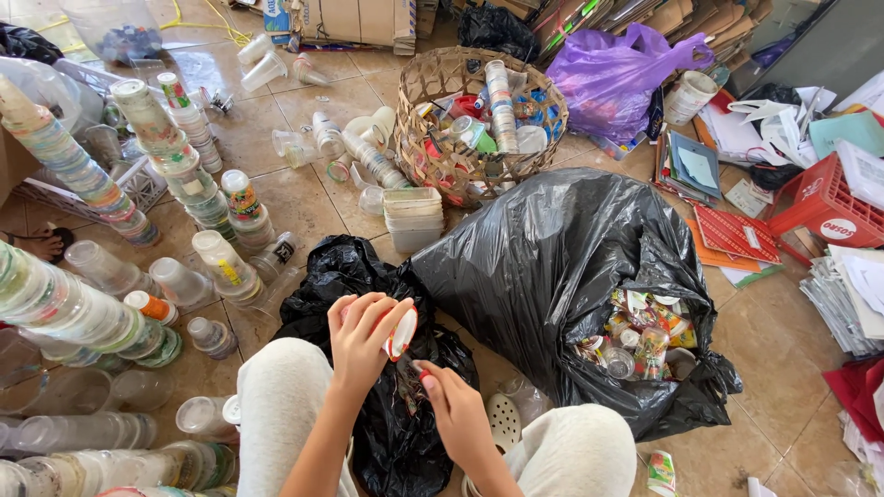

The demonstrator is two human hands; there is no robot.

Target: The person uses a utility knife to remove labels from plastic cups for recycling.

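My left hand grips a small clear plastic cup with a red-and-white lid, held over a small black bag between my knees. My right hand is just below it, fingertips pinching at the cup's lid edge. To the right a large black rubbish bag lies open, with several used cups and wrappers inside its mouth. My knees in light trousers frame the small bag.
Tall stacks of nested plastic cups lie and stand on the tiled floor at left. A woven basket with cups stands behind, next to a stack of white tubs. A purple bag, papers and a red crate are at right.
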